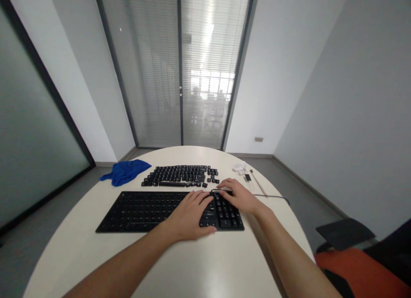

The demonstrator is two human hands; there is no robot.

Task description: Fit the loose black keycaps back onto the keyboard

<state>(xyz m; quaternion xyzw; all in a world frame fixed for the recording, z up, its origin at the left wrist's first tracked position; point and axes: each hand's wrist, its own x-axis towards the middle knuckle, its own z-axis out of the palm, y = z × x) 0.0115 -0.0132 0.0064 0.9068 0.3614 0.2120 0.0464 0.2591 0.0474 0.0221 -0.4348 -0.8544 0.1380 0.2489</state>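
A black keyboard (pixel 138 210) lies across the white table, its left and middle part without keycaps, while keycaps sit on the number pad at its right. My left hand (pixel 192 214) rests over the right-middle part of the keyboard, fingers spread, thumb near the front edge. My right hand (pixel 239 195) is at the back right corner by the number pad, with the fingers apart and bent over the top edge; nothing shows in it. Behind the keyboard, loose black keycaps (pixel 180 174) are laid out in rows, with a long spacebar keycap (pixel 172 184) at the front.
A blue cloth (pixel 126 171) lies at the table's back left edge. At the back right are white crumpled material (pixel 239 168), a small black item (pixel 248 177) and a thin stick (pixel 258 183). The keyboard's cable (pixel 272 197) runs off the right edge. An orange chair (pixel 359 270) stands right.
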